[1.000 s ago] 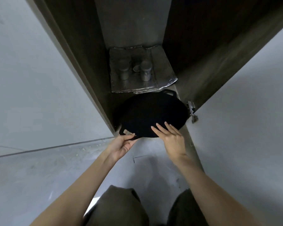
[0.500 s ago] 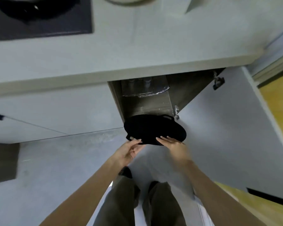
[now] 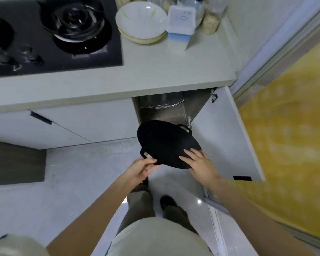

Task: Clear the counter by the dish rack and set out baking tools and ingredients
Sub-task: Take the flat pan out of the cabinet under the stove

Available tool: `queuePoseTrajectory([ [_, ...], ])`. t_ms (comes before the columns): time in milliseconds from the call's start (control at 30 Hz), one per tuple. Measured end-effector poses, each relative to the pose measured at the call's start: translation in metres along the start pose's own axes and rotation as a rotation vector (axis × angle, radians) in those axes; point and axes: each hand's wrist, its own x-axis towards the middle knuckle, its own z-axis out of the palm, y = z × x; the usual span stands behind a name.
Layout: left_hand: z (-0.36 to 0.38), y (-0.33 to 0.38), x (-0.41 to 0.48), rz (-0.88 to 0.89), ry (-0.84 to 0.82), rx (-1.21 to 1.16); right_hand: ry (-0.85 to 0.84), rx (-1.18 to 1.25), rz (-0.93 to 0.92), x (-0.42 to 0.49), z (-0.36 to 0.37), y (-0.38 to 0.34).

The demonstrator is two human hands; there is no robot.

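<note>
Holding pan [image 3: 166, 143] level outside cabinet [image 3: 163, 112] | left hand [image 3: 140, 169] pinching rim beside handle | right hand [image 3: 199, 164] lying flat on top, steadying the wide load

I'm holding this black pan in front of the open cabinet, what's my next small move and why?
Probably lift the black pan up onto the bare counter stretch right of the stove. The pan hangs outside the open cabinet, the left hand pinching its rim by a handle, the right hand flat on its edge, and bowls fill only the counter's back.
</note>
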Motion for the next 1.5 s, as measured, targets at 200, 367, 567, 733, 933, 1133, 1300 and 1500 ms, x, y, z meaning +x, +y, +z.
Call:
queuePoseTrajectory([
  [200,0.015,-0.046,-0.035,0.071,0.022,-0.015,0.13,-0.116,0.244,-0.058,-0.008,0.043],
  [367,0.031,-0.082,-0.063,0.116,0.134,-0.062,0.075,-0.087,0.483,-0.092,-0.011,0.086],
  [567,0.036,-0.102,-0.088,0.163,0.199,-0.093,-0.038,0.046,0.505,-0.109,0.0,0.1],
  [733,0.031,-0.103,-0.114,0.202,0.234,-0.13,-0.027,0.033,0.412,-0.114,-0.004,0.075],
  [933,0.018,-0.094,-0.156,0.302,0.31,-0.243,0.004,0.211,0.132,-0.099,-0.015,0.024],
  [1133,-0.017,-0.072,-0.212,0.401,0.335,-0.372,0.145,0.976,0.258,-0.057,-0.064,-0.057],
  [1300,-0.055,-0.048,-0.258,0.555,0.345,-0.443,-0.152,1.728,0.298,-0.019,-0.115,-0.141],
  [1500,-0.126,-0.027,-0.306,0.709,0.414,-0.473,-0.389,1.788,0.093,0.015,-0.147,-0.229],
])
